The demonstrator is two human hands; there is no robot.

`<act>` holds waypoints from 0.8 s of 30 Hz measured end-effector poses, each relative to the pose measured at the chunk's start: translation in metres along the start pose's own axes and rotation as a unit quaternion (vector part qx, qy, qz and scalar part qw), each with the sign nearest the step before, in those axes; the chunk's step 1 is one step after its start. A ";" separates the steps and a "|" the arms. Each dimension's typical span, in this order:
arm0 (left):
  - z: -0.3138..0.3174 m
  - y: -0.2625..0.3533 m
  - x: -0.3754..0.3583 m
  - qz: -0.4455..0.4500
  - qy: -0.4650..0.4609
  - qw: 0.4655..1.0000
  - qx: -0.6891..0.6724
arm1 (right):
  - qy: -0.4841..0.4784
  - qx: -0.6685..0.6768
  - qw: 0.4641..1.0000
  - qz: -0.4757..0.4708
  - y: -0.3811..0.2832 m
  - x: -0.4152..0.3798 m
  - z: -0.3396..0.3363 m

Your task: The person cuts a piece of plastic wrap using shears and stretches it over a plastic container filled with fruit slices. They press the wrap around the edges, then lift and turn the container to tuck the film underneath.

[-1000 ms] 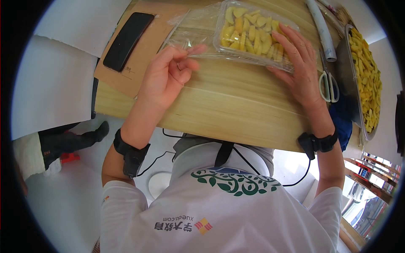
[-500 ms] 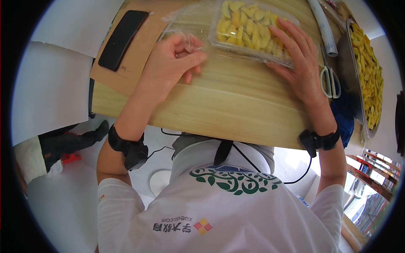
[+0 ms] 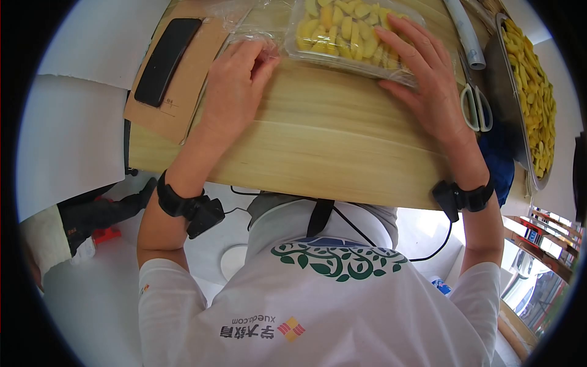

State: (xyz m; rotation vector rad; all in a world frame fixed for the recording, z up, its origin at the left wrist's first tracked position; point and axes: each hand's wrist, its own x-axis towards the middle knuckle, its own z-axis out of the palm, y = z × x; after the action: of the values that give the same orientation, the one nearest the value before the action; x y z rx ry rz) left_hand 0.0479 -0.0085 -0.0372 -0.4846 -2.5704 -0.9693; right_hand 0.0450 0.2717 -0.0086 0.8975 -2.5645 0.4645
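Pale, streaky wood grain runs across the tabletop (image 3: 318, 140), where a clear, glossy plastic tray (image 3: 342, 60) of smooth yellow slices (image 3: 346, 29) lies toward the far edge. The right hand (image 3: 431, 79) is loosely open, fingers spread over the tray's right end. The left hand (image 3: 235, 85) pinches crinkled clear film (image 3: 263, 38), its fingers drawn closer together than before. Left of it, a flat black phone (image 3: 168, 61) rests on brown card (image 3: 174, 122); rightward, beyond white-handled scissors (image 3: 476, 109), a metal basin (image 3: 516, 107) holds more yellow pieces (image 3: 533, 92).

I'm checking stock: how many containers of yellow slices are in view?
2: the clear plastic tray under the right hand, and the metal basin farther right.
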 end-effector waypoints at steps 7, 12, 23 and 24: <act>-0.005 -0.006 0.012 -0.112 -0.073 0.987 -0.085 | -0.003 0.007 1.000 0.000 0.009 -0.003 0.004; -0.009 -0.019 0.013 -0.125 -0.068 0.974 -0.177 | -0.008 0.006 1.000 0.006 0.005 -0.001 0.001; -0.023 -0.013 0.012 -0.178 -0.165 0.918 -0.314 | -0.029 -0.012 0.999 0.014 -0.009 0.004 -0.013; -0.021 -0.012 0.013 -0.179 -0.162 0.918 -0.315 | -0.028 -0.011 1.000 0.007 -0.010 0.005 -0.016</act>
State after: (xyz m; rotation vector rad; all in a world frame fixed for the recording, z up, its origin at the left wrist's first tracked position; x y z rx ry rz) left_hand 0.0354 -0.0289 -0.0242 -0.3535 -2.6358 -2.0284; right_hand 0.0520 0.2684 0.0095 0.8963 -2.6236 0.4189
